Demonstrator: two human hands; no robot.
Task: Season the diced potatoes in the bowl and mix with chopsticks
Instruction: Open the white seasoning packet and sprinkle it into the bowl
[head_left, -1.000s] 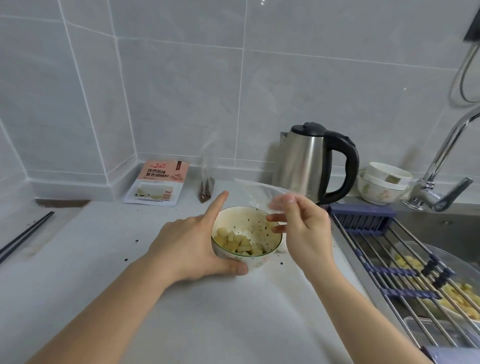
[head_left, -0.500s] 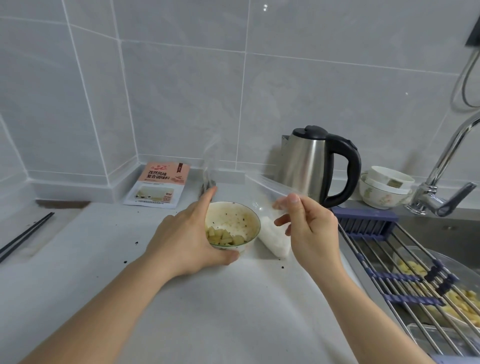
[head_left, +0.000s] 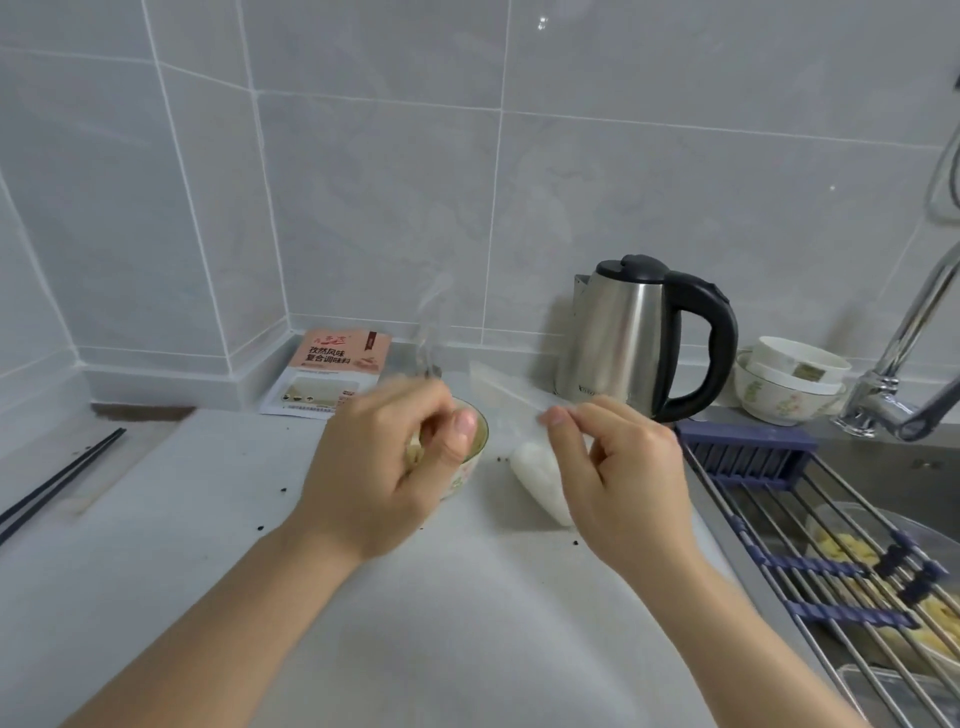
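Observation:
A small floral bowl (head_left: 470, 460) of diced potatoes stands on the grey counter, mostly hidden behind my left hand (head_left: 384, 467). That hand grips the bowl's near side with the thumb on the rim. My right hand (head_left: 618, 467) pinches the top edge of a clear plastic bag (head_left: 537, 480) that holds white grains; the bag's bottom rests on the counter just right of the bowl. Black chopsticks (head_left: 57, 478) lie at the counter's far left edge. An orange seasoning packet (head_left: 330, 371) leans against the back wall.
A steel kettle (head_left: 631, 332) with a black handle stands behind the bag. Stacked white bowls (head_left: 787, 382) sit beside the tap (head_left: 904, 364). A roll-up drying rack (head_left: 831, 535) covers the sink at right, with potato pieces in a container beneath. Dark specks dot the counter.
The bag came off the bowl and now stands to its right. My left hand slid the bowl left and back, its index finger curling down from pointing.

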